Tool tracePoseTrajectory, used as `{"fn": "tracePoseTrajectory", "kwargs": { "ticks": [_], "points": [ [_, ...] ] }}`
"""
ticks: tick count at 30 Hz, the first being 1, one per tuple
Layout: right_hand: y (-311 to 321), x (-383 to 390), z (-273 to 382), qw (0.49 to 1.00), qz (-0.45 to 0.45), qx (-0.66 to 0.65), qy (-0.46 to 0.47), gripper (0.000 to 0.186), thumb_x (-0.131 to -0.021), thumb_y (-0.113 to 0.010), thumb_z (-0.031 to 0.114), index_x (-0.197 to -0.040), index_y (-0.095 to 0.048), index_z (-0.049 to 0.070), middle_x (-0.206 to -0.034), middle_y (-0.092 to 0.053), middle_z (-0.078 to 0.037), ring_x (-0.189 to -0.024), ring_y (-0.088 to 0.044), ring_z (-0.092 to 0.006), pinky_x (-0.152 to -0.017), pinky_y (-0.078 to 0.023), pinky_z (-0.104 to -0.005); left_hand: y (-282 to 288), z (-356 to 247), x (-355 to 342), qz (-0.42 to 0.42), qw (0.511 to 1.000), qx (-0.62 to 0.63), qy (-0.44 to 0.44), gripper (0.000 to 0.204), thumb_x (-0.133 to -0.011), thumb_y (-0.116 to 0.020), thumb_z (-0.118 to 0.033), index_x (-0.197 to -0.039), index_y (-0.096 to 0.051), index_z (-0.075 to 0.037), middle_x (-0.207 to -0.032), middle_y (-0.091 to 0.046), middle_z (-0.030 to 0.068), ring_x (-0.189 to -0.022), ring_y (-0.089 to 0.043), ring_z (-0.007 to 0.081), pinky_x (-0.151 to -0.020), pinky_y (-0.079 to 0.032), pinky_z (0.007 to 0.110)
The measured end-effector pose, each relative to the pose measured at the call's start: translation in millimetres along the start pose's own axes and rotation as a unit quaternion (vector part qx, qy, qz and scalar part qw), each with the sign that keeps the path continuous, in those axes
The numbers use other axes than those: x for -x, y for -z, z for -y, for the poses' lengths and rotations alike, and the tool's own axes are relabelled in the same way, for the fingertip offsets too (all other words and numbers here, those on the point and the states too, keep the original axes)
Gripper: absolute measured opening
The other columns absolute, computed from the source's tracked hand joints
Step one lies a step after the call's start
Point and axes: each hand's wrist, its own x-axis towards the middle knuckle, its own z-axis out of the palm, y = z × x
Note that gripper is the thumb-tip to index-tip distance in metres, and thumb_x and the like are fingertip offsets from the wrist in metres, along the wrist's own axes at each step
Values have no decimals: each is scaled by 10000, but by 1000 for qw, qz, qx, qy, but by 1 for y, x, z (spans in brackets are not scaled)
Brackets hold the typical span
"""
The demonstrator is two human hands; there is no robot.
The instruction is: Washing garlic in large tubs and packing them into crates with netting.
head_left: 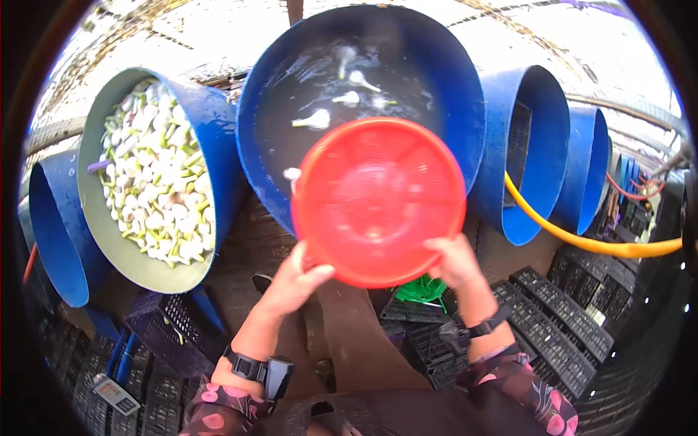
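My left hand point(302, 275) grips the lower left rim of a round red plastic basin point(378, 189), and my right hand point(452, 258) holds its lower right rim. The basin is tilted, its inside facing me, over the near edge of a big blue tub point(454, 102) of dark water. Several white bulbs with short green stems point(311, 119) float in that water. At the left, a second tub point(109, 254), blue outside and pale inside, is full of such bulbs point(161, 182). The basin hides part of the middle tub.
More blue tubs point(58, 232) stand at both sides. A yellow hose point(585, 241) arches across the right. Black crates point(552, 312) surround my legs, with green netting point(422, 292) behind my right hand and a small scale point(116, 394) at lower left.
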Motion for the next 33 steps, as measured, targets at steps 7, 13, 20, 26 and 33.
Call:
{"fn": "tracePoseTrajectory", "kwargs": {
  "ticks": [7,13,20,26,33],
  "points": [
    [19,-89,71,812,-391,322,290,636,-763,-487,70,-1351,-258,-11,-896,-619,-253,-634,-638,-344,-502,-529,-382,47,62,18,-130,990,-14,56,471,-885,-541,-144,-1296,-377,17,-1136,-553,150,-963,-584,208,-811,-477,311],
    [-28,-240,103,800,-416,344,263,770,-744,-544,166,-1395,-167,7,-1047,-558,-341,-980,-559,-454,-878,-446,-449,89,94,50,-202,974,6,106,385,-880,-524,-103,-1237,-436,13,-1084,-579,119,-918,-589,181,-763,-475,279],
    [-93,-253,115,695,-226,571,373,758,-715,-550,125,-1409,-244,132,-925,-617,-261,-877,-596,-413,-802,-458,-466,109,112,75,-260,956,57,126,366,-871,-531,-80,-1216,-458,15,-1049,-597,111,-882,-597,172,-747,-479,272],
    [-104,-239,68,734,-96,585,333,742,-725,-536,75,-1404,-287,241,-1003,-612,-250,-941,-607,-369,-836,-469,-397,94,111,65,-247,957,93,116,364,-878,-532,-89,-1216,-456,22,-1061,-591,120,-883,-594,171,-750,-480,269],
    [-127,-231,3,798,-18,536,276,707,-713,-540,116,-1385,-343,213,-1045,-599,-252,-988,-596,-350,-853,-460,-379,94,101,63,-235,962,84,114,371,-874,-533,-99,-1221,-462,9,-1070,-587,129,-899,-590,179,-774,-475,287]
  ]
}}
